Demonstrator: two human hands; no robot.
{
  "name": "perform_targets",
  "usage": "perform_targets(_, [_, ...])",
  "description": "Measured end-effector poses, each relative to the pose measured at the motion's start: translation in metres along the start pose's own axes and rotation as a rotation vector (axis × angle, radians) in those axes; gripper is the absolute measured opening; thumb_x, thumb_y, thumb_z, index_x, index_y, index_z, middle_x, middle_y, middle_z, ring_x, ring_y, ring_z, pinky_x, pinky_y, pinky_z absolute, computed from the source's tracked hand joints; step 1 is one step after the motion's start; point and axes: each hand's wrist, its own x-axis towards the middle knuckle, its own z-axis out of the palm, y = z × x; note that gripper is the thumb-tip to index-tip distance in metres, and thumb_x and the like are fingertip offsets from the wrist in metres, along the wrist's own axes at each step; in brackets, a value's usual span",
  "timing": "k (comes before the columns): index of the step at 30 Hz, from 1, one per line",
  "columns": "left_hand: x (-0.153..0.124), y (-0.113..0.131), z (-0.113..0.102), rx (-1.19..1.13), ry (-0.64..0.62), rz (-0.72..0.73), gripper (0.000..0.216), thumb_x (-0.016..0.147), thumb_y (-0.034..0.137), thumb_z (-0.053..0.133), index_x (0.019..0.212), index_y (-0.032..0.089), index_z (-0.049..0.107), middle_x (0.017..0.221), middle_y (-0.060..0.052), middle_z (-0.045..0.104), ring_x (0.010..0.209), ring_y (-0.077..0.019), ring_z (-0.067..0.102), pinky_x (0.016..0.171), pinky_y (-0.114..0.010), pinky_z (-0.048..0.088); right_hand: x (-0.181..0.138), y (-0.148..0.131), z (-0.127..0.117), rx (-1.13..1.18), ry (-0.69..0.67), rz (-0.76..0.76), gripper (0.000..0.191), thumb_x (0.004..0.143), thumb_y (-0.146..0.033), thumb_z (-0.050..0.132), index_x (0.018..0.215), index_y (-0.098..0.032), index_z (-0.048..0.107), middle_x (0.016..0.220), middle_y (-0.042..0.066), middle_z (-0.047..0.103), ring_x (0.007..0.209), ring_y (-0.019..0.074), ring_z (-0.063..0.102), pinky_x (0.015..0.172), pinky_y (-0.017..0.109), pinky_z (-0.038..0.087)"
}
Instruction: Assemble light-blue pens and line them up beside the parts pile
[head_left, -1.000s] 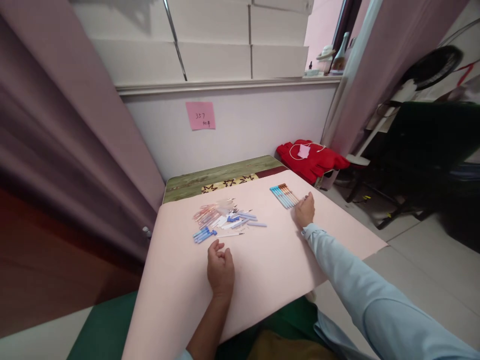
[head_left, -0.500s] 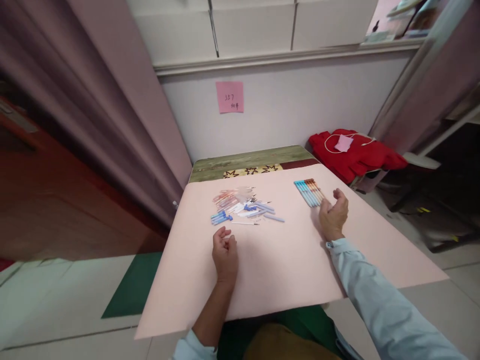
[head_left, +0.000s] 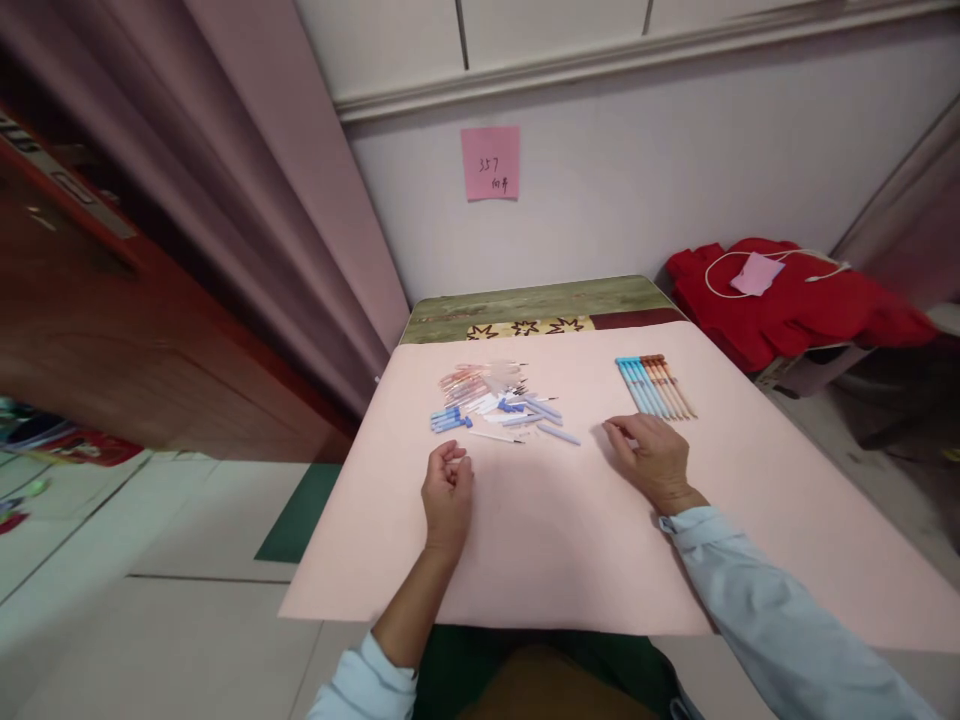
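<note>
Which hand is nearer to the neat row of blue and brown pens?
Right. The right hand is just on the near side of the row of pens; the left hand is farther off, to its left and nearer the person.

"How's that left hand (head_left: 448, 500) sitting?"

"Loosely curled, fingers (head_left: 442, 453) bent toward the thumb. The forearm (head_left: 411, 612) is bare below a pushed-up sleeve (head_left: 369, 682)."

"And the right hand (head_left: 651, 455)?"

"Slack too, from where I'm standing. It's turned inward, fingers bent and pointing across to the left, the cuff (head_left: 688, 520) down at the wrist (head_left: 682, 497)."

"Hands close together?"

"Well apart, with both arms slanting forward and inward."
</note>
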Motion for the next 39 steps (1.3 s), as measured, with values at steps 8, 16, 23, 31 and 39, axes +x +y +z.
perform_targets(8, [0.004, 0.003, 0.009, -0.190, 0.108, -0.119, 0.038, 0.077, 0.033, 0.068, 0.109, 0.017, 0.058, 0.099, -0.007, 0.064, 0.071, -0.0097, 0.060, 0.069, -0.025, 0.051, 0.048, -0.041, 0.027, 0.580, 0.025, 0.438, 0.031, 0.087, -0.044, 0.057, 0.094, -0.017, 0.070, 0.069, 0.000, 0.063, 0.060, 0.0138, 0.053, 0.058, 0.025, 0.041])
perform_targets(16, [0.072, 0.034, 0.061, -0.357, 0.362, 0.006, 0.038, 0.078, 0.033, 0.066, 0.109, 0.016, 0.054, 0.097, -0.005, 0.062, 0.063, -0.0072, 0.057, 0.058, -0.021, 0.046, 0.049, -0.030, 0.054, 0.372, 0.069, 0.386, 0.029, 0.091, -0.040, 0.053, 0.090, -0.018, 0.070, 0.058, -0.003, 0.055, 0.054, 0.0123, 0.048, 0.057, 0.025, 0.035])
perform_targets(23, [0.089, 0.022, 0.058, -0.244, 0.354, 0.164, 0.032, 0.080, 0.032, 0.064, 0.107, 0.016, 0.058, 0.093, -0.004, 0.062, 0.063, -0.0075, 0.055, 0.062, -0.022, 0.047, 0.045, -0.058, 0.054, 0.108, -0.168, -0.283, 0.019, 0.094, -0.031, 0.055, 0.106, -0.026, 0.069, 0.100, 0.005, 0.070, 0.093, 0.0204, 0.058, 0.081, 0.033, 0.037])
perform_targets(31, [0.090, 0.015, 0.057, -0.045, 0.164, 0.154, 0.020, 0.076, 0.034, 0.068, 0.085, 0.016, 0.069, 0.074, -0.001, 0.061, 0.067, -0.0118, 0.054, 0.064, -0.024, 0.046, 0.046, -0.065, 0.071, -0.027, -0.257, -0.335, 0.015, 0.095, -0.027, 0.054, 0.101, -0.023, 0.067, 0.092, 0.006, 0.067, 0.091, 0.0224, 0.052, 0.085, 0.039, 0.032])
perform_targets(39, [0.091, 0.012, 0.051, -0.167, 0.169, 0.057, 0.022, 0.073, 0.035, 0.069, 0.082, 0.015, 0.068, 0.069, 0.000, 0.061, 0.061, -0.0104, 0.053, 0.059, -0.022, 0.045, 0.044, -0.058, 0.056, 0.061, -0.144, -0.233, 0.016, 0.095, -0.029, 0.050, 0.100, -0.022, 0.064, 0.093, 0.006, 0.068, 0.089, 0.0214, 0.055, 0.089, 0.038, 0.033])
